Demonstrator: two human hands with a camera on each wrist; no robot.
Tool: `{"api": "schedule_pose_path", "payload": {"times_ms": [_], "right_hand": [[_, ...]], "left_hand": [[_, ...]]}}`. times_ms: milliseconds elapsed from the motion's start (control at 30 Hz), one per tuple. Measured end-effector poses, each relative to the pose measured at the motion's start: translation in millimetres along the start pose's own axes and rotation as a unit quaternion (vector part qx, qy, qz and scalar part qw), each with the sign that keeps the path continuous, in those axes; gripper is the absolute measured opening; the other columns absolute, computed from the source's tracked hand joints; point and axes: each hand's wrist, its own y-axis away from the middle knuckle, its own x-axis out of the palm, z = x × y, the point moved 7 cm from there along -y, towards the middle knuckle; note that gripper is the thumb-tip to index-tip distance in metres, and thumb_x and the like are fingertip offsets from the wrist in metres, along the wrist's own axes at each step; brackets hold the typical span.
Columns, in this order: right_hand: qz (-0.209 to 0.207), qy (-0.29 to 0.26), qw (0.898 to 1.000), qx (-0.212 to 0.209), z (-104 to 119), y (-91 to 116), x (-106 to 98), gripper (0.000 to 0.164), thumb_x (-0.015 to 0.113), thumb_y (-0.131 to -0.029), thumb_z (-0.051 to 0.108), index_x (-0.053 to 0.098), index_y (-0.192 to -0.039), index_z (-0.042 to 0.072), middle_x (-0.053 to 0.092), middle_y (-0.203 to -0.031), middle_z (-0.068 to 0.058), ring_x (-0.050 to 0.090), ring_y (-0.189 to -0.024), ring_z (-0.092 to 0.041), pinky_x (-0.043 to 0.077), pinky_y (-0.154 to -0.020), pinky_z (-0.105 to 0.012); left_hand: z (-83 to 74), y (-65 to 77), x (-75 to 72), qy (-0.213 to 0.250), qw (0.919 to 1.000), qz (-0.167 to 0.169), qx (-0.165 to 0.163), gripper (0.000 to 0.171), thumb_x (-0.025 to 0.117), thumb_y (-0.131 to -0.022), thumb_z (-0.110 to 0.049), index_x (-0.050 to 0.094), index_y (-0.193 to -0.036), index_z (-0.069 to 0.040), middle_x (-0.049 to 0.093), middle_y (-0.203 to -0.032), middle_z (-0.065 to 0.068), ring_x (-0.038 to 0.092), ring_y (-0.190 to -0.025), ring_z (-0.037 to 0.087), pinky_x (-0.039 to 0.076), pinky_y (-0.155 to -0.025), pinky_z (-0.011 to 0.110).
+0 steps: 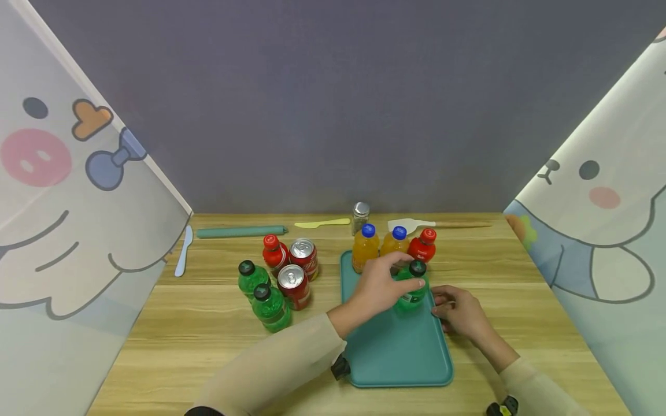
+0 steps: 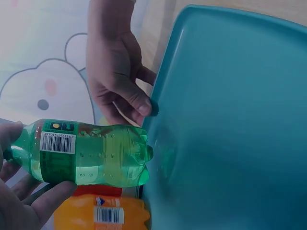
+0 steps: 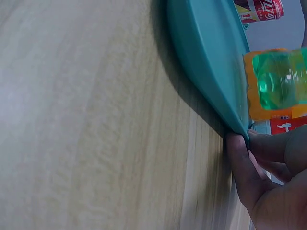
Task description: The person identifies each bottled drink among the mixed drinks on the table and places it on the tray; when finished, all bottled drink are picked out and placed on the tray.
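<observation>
From the head view, your left hand [image 1: 378, 283] reaches across the teal tray [image 1: 398, 352], fingers and thumb curled round the upper part of a green bottle [image 1: 413, 296] that is upright over the tray's far right part. Your right hand [image 1: 460, 312] is at the tray's right edge with its fingers bent. Two orange bottles [image 1: 366, 252] with blue caps and a red bottle [image 1: 422, 248] stand near the far end, beyond the one you hold. To the left of the tray, on the wooden table [image 1: 515, 271], you have two more green bottles [image 1: 272, 312], another red bottle [image 1: 274, 255] and two red cans [image 1: 294, 290] bunched close together. A shaker [image 1: 360, 218] stands behind the tray. In the left wrist view, your left fingers hold the green bottle around its cap end, its base close to the tray; you cannot tell for certain whether they touch. Your right thumb meets the tray's rim there. The right wrist view shows your right thumb and fingers pinching that rim, with the bottle's lower part beyond.
</observation>
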Motion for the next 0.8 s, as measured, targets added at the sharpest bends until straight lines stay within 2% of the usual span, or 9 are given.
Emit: {"api": "schedule_pose_path", "payload": {"times_ms": [400, 633, 800], "right_hand": [[-0.002, 0.005, 1.000, 0.005, -0.6, 0.3, 0.5, 0.042, 0.071, -0.091, -0.001, 0.059, -0.130, -0.009, 0.068, -0.108, -0.021, 0.068, -0.071, -0.021, 0.059, -0.053, -0.033], [-0.004, 0.006, 1.000, 0.005, 0.2, -0.2, 0.7, 0.042, 0.071, -0.091, -0.002, 0.059, -0.130, -0.009, 0.068, -0.106, -0.021, 0.068, -0.072, -0.020, 0.059, -0.053, -0.033], [-0.005, 0.009, 1.000, 0.004, -0.1, -0.9, 0.1, 0.036, 0.072, -0.090, -0.002, 0.062, -0.125, -0.007, 0.068, -0.106, -0.020, 0.069, -0.074, -0.020, 0.059, -0.053, -0.033]], "left_hand": [[-4.0, -18.7, 24.3, -0.032, 0.9993, -0.009, -0.013, 0.041, 0.083, -0.086, -0.042, 0.069, -0.122, -0.027, 0.072, -0.113, -0.011, 0.065, -0.101, 0.006, 0.054, -0.082, 0.022], [0.6, -20.6, 30.8, -0.033, 0.9992, -0.014, -0.017, 0.039, 0.084, -0.087, -0.039, 0.069, -0.121, -0.027, 0.074, -0.113, -0.008, 0.066, -0.101, 0.013, 0.052, -0.080, 0.021], [-0.6, -19.4, 34.7, -0.036, 0.9993, -0.009, -0.004, 0.037, 0.083, -0.088, -0.039, 0.069, -0.121, -0.027, 0.072, -0.110, -0.012, 0.063, -0.093, 0.009, 0.049, -0.073, 0.018]]}}
